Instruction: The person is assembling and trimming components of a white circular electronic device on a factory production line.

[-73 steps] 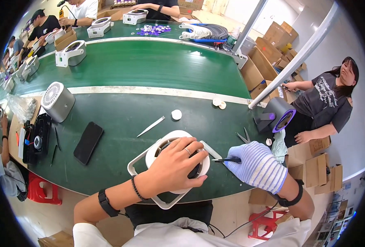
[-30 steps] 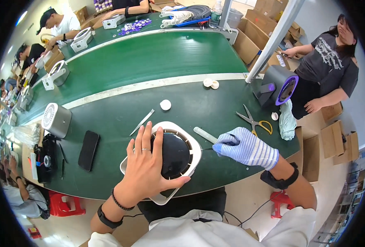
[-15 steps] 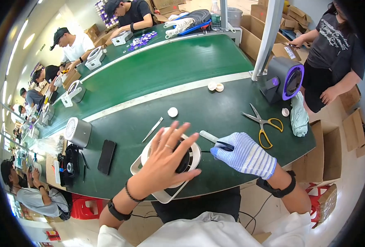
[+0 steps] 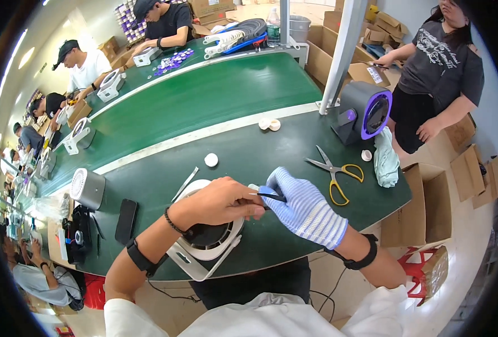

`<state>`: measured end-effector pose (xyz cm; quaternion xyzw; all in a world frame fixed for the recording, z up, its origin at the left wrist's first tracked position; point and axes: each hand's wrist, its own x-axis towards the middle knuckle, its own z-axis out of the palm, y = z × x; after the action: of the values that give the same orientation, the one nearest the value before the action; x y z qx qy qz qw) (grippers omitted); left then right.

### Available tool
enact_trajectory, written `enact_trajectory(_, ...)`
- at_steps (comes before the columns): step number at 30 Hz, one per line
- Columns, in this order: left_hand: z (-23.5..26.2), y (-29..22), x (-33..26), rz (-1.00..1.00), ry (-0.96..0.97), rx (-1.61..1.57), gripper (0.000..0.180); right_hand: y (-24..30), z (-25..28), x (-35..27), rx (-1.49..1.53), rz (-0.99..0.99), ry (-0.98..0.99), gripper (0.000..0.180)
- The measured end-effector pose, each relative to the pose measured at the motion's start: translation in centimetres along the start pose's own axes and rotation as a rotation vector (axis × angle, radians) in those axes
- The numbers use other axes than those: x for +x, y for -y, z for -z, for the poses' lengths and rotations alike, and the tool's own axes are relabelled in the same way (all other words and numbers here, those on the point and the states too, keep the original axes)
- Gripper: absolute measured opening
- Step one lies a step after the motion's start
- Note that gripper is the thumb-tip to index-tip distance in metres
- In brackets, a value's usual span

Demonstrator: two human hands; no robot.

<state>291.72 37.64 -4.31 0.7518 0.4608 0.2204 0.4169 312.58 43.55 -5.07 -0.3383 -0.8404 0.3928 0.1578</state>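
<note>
My left hand (image 4: 223, 202) is bare, its fingers bent together over the fan; whatever they pinch, if anything, is hidden. Beside its fingertips, my right hand (image 4: 310, 208), in a blue-and-white striped glove, is closed on a slim black pointed tool (image 4: 275, 197), possibly tweezers. A pale end (image 4: 253, 187) of something shows by the gloved fingers; its kind is unclear. Under my left hand lies a white round fan (image 4: 236, 231) with a dark centre, its white frame stand (image 4: 195, 274) toward me. A thin silver pointed tool (image 4: 186, 184) lies beyond it.
Yellow-handled scissors (image 4: 338, 174), a grey-purple fan (image 4: 366, 112) and a pale green cloth (image 4: 386, 160) are at the right. A white cap (image 4: 211, 160) lies beyond my hands. At left are a phone (image 4: 126, 220) and a grey speaker-like unit (image 4: 87, 188). Co-workers line the green conveyor (image 4: 215, 92).
My left hand has gone from spread fingers over the fan to bent fingers beside my right hand. The right hand has turned and drawn closer to it. The whole view has shifted.
</note>
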Motion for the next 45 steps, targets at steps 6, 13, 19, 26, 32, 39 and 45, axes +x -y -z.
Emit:
enact_trajectory(6, -0.4, -0.1, -0.4, 0.043, -0.125, -0.027, 0.026, -4.6, 2.5, -4.0, -0.381, -0.02, -0.261, 0.06)
enact_trajectory(13, -0.2, 0.5, -0.7, 0.091, -0.188, -0.146, 0.025, -7.5, 1.0, -5.1, -0.626, -0.109, 0.206, 0.026)
enact_trajectory(19, 0.9, 1.9, -1.5, 0.128, -0.157, -0.198, 0.023, 1.2, 10.5, -6.0, -0.821, 0.06, 0.297, 0.015)
enact_trajectory(26, 1.0, 1.9, -0.8, 0.081, -0.095, -0.163, 0.02, 11.8, 10.2, -4.0, -1.008, 0.022, 0.514, 0.02)
enact_trajectory(32, 0.9, 2.9, -1.0, 0.098, -0.141, -0.131, 0.026, 12.3, 9.1, -1.4, -1.021, 0.222, 0.573, 0.016)
enact_trajectory(39, 0.3, 3.2, -1.2, 0.027, -0.232, -0.08, 0.027, 13.7, 7.6, -0.4, -1.098, 0.189, 0.627, 0.016)
enact_trajectory(45, 0.1, 3.3, -1.2, 0.033, -0.245, -0.091, 0.026, 13.6, 6.6, 0.7, -1.132, 0.165, 0.658, 0.016)
